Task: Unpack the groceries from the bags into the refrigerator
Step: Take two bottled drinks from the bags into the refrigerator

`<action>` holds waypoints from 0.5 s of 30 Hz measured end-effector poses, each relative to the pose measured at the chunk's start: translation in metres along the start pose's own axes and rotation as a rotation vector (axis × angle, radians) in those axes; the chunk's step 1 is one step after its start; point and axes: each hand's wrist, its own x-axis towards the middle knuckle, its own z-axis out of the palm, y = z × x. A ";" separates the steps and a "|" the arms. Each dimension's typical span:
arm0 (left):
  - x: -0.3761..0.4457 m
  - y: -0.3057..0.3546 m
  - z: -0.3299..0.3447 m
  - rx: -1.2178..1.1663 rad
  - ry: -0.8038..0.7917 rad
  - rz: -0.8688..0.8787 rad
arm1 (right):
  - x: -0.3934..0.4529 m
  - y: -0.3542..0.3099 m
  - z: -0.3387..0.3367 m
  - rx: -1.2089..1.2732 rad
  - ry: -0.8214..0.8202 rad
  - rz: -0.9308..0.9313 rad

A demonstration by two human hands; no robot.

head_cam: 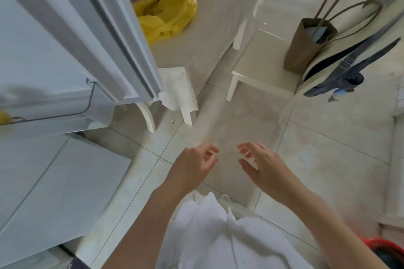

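The refrigerator's upper door [72,35] stands swung open at the left, with a door shelf [54,105] at its bottom holding something yellow at the frame's edge. A crumpled yellow plastic bag [170,4] lies on the table [207,35] behind the door. My left hand [194,166] and my right hand [260,164] hover side by side over the tiled floor, well below the bag. Both are empty, with fingers loosely curled and palms facing each other.
The lower refrigerator door [56,183] is closed at the bottom left. A white chair [262,67] with a brown tote bag [310,43] and a denim strap over it stands to the right. A white stool [175,98] sits under the table's corner. A red container [384,251] is at the bottom right.
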 end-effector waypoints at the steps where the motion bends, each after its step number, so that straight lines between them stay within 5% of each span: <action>1: 0.006 0.006 0.006 -0.002 -0.008 -0.008 | 0.002 0.010 -0.006 0.005 -0.006 0.009; 15: 0.154 0.033 0.006 0.038 0.024 -0.150 | 0.152 0.097 -0.082 0.032 -0.054 0.037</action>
